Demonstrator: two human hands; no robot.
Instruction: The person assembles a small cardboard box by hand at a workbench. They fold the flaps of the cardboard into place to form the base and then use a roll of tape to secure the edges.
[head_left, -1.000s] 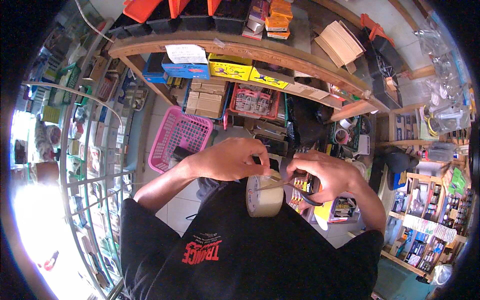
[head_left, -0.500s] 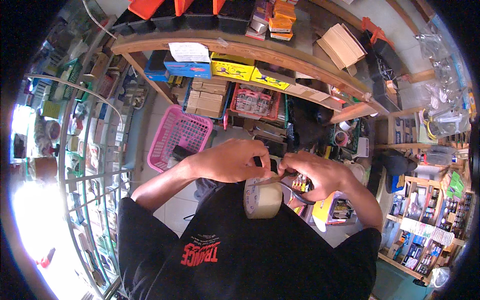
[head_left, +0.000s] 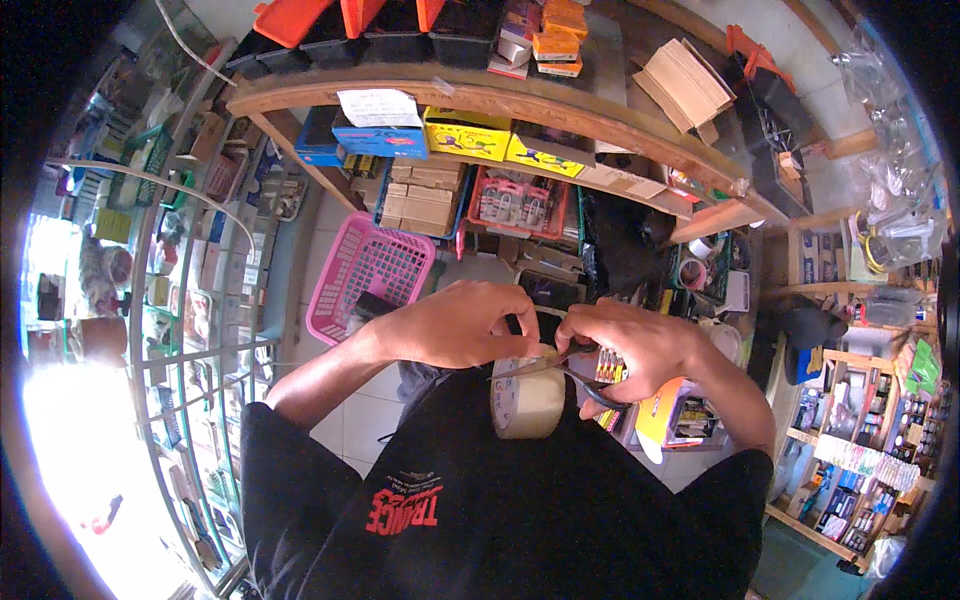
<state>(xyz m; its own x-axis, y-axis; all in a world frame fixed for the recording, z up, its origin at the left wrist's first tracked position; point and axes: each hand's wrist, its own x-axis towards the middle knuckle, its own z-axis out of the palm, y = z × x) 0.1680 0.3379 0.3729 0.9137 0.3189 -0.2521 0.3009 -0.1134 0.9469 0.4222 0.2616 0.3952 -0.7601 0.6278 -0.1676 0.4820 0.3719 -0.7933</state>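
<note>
— What's on the left?
— A pink basket, then the left hand, fingers curled on the tape roll at the chest.
— And right?
— The right hand grips scissors, blades touching the roll.

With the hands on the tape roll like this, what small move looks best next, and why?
Probably close the dark-handled scissors in the right hand across the tape: their blades seem to lie at the top of the roll of clear tan packing tape, which the left hand steadies from above, close to the chest.
</note>
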